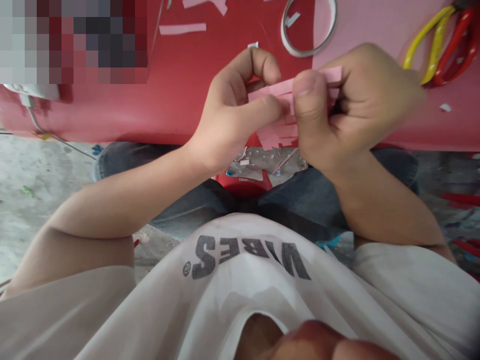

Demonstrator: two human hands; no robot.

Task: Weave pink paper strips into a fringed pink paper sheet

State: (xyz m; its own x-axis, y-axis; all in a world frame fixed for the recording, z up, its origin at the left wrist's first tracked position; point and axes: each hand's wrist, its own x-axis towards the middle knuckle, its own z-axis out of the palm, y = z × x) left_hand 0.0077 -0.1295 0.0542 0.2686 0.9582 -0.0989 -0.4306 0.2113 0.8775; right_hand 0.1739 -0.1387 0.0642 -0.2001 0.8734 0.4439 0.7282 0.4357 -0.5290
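1. Hands are both up over the red tabletop (112,117), close together, and I see no wide grip on either side. The left hand (232,105) is curled, thumb and fingers pinching one end of the pink paper strips (279,107).
2. The right hand (356,105) is closed into a narrow pinch on the same bundle, its thumb (305,102) pressed flat on the paper. That hand is a bit blurred on my feed, so I can't tell exactly how its fingers sit behind the strips.
3. The strips are layered and fringed, held in the air between both hands, just above the table's near edge, with loose ends hanging down.
4. Up right, near the right hand, lie yellow scissor handles (427,45) beside red ones (455,47), probably two pairs, partly cut off by the frame. A white paper scrap (445,107) sits just below them.
5. Farther up are a thin metallic ring (309,27) and a loose pink strip (182,29), both on the table.
6. Below the table I see jeans (127,160) on the person's legs, a white VIBES T-shirt (247,260), and a concrete floor (37,200) with scraps on it.
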